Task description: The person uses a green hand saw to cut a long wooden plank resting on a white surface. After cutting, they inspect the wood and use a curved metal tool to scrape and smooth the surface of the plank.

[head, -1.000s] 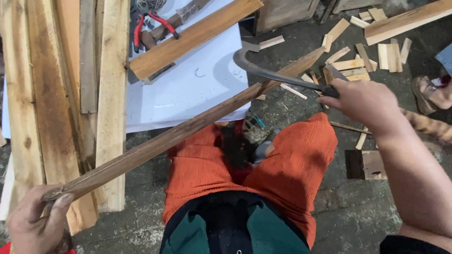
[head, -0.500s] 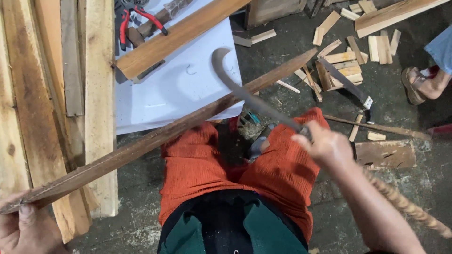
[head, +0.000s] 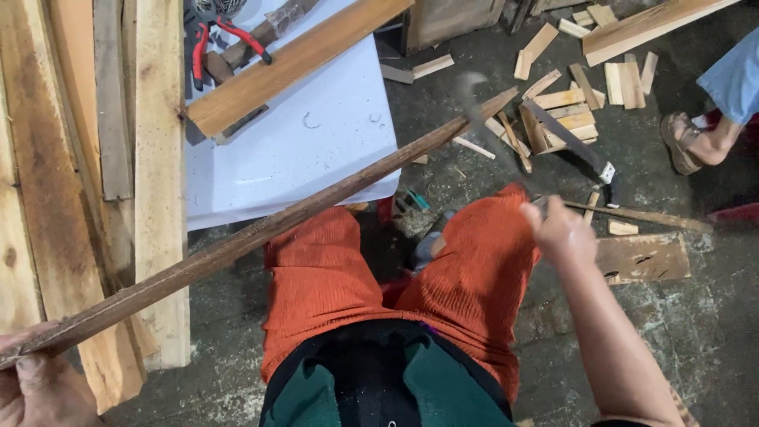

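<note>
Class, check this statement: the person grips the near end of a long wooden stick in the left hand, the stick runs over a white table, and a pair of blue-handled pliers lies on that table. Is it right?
One detail is wrong. The pliers have red handles, not blue, as the head view shows. The rest stands: the left hand grips the near end of the long wooden stick, which runs over the white table.

Rough, dark, weathered wood on the long stick (head: 261, 229); paler bare wood on the plank (head: 292, 63) at upper centre. Smooth, matt white tabletop (head: 316, 150). Crinkled orange cloth trousers (head: 332, 277), gritty concrete floor (head: 711, 316).
</note>
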